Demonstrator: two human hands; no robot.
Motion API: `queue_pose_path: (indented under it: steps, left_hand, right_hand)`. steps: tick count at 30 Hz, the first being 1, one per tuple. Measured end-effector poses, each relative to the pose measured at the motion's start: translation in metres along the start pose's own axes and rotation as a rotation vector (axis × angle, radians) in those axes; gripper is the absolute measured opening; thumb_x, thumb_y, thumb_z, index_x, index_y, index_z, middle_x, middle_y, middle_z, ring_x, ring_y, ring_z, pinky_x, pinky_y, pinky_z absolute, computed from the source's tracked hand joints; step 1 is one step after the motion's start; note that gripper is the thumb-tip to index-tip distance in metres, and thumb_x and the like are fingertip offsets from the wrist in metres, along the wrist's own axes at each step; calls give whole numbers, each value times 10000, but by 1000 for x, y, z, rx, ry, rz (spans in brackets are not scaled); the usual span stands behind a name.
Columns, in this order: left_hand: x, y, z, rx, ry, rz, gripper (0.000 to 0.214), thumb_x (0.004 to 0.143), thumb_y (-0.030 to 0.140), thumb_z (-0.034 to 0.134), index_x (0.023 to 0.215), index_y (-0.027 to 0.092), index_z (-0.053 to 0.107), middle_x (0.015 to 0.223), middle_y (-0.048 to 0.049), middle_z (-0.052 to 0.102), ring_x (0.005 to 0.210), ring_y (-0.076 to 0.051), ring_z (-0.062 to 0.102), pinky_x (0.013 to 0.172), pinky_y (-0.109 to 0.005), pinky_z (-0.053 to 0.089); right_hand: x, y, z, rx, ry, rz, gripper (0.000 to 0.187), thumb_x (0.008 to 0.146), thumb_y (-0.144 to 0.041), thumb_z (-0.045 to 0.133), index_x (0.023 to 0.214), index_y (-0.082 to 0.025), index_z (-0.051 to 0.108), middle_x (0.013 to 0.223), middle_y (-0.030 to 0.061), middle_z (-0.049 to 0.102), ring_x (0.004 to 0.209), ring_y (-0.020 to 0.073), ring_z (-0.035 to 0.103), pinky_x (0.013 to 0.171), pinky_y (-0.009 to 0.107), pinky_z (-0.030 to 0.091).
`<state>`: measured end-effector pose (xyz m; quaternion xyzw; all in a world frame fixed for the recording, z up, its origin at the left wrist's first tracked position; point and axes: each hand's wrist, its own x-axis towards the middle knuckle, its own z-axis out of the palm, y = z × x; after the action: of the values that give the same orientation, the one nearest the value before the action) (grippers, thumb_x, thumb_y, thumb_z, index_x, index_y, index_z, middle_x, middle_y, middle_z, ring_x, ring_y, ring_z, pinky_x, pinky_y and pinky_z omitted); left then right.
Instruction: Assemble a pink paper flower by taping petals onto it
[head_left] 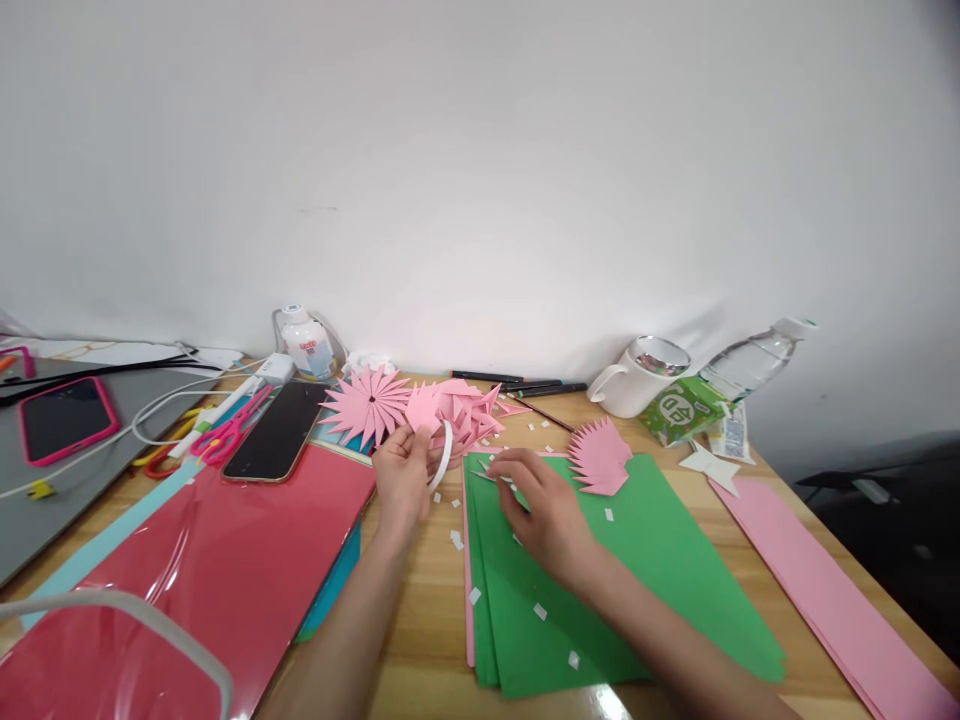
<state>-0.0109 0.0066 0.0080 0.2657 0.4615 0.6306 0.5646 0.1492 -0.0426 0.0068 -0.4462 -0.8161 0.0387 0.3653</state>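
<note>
The pink wheel point(355, 406) looks finished, the pink fan point(601, 460) at the green sheets' point(645, 580) far edge part-built, and the pink pieces point(469, 408) piled between apparently unjoined. The left hand point(403, 472) pinches a curled white strip point(445, 456) before that pile; the right hand point(546, 512) curls above the sheets, its grip unclear.

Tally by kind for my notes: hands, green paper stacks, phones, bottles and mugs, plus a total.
Hands: 2 (left hand, right hand)
Green paper stack: 1
Phones: 2 (black phone, pink-edged phone)
Bottles: 2 (white bottle, clear bottle)
Mug: 1
Total: 8
</note>
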Motion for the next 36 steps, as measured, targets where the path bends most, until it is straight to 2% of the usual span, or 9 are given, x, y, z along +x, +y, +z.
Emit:
queue_pose_path:
  steps: [4, 11, 14, 18, 21, 27, 29, 31, 36]
  left_hand:
    - [-1, 4, 2, -102, 16, -67, 326, 541, 298, 772, 697, 151, 526, 618, -16, 676, 608, -235, 705, 557, -297, 561]
    - [-3, 4, 3, -47, -25, -55, 334, 564, 333, 776, 729, 140, 560, 664, -37, 698, 561, -216, 695, 525, -295, 567]
    - [-4, 1, 2, 10, -81, -36, 356, 571, 380, 774, 718, 143, 552, 643, -27, 692, 494, -198, 672, 467, -276, 546]
    - [-3, 1, 2, 26, -103, -9, 356, 584, 394, 765, 686, 142, 535, 580, -17, 673, 408, -159, 622, 375, -216, 475]
    - [-4, 3, 3, -5, -79, -28, 349, 575, 393, 764, 701, 126, 579, 524, -15, 655, 342, -120, 557, 320, -182, 404]
    - [-5, 9, 5, -63, -86, -72, 362, 537, 380, 788, 694, 112, 602, 493, -26, 642, 339, -94, 514, 304, -163, 348]
    - [-5, 9, 4, -100, -114, -87, 361, 535, 374, 795, 685, 116, 593, 484, -19, 634, 325, -75, 484, 295, -150, 316]
    - [-5, 10, 2, -140, -151, -111, 354, 546, 373, 795, 680, 124, 582, 414, 18, 578, 286, -51, 419, 285, -138, 276]
    - [-5, 10, 2, -195, -148, -211, 291, 593, 318, 769, 652, 149, 540, 358, 77, 485, 261, -30, 349, 274, -126, 237]
  right_hand:
    - [-20, 24, -6, -143, -311, 230, 220, 748, -73, 595, 953, -152, 599, 975, 116, 584, 897, 256, 584, 770, 408, 517]
    - [-33, 22, -21, -175, -470, 438, 484, 683, 38, 490, 1121, -140, 595, 1035, 144, 563, 918, 273, 592, 788, 445, 494]
    - [-31, 26, -22, 94, -368, 544, 527, 720, -10, 458, 1204, -193, 555, 1092, 127, 570, 906, 239, 600, 801, 429, 490]
    - [-26, 28, -24, 830, -134, 705, 525, 819, -240, 545, 1330, -248, 424, 1163, 97, 606, 990, 211, 604, 846, 380, 485]
    - [-21, 20, -27, 1153, -3, 740, 603, 777, -380, 653, 1326, -275, 426, 1201, 90, 596, 1010, 221, 613, 876, 372, 463]
    - [-22, 7, -19, 1355, 38, 823, 574, 600, -416, 800, 1111, -257, 594, 1167, 88, 601, 759, 184, 643, 680, 316, 494]
    - [-22, 0, -9, 1337, 1, 862, 528, 563, -404, 825, 1006, -206, 617, 1041, 80, 648, 618, 127, 599, 577, 264, 466]
    - [-21, -10, 1, 1246, -94, 955, 403, 646, -450, 766, 859, -144, 611, 832, 71, 670, 494, 96, 544, 487, 237, 418]
    - [-8, -28, 15, 1258, 74, 1008, 420, 626, -435, 780, 785, -176, 488, 902, 48, 675, 579, 131, 639, 595, 265, 465]
